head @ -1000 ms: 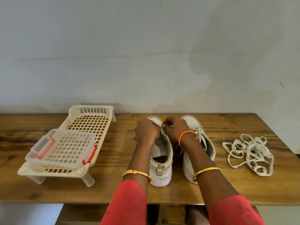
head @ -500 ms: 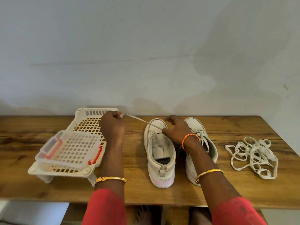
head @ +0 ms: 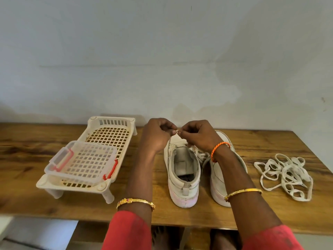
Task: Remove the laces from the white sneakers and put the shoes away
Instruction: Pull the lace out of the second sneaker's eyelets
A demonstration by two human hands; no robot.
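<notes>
Near the wooden bench's (head: 54, 204) left end stood a cream slatted plastic rack (head: 108, 136) carrying a clear lidded basket (head: 84, 159). At mid-bench the left hand (head: 156, 136) and right hand (head: 196, 136) each pinched a white lace tip (head: 177, 131) above two white sneakers (head: 183, 170). A loose white lace pile (head: 286, 175) lay near the right edge.
</notes>
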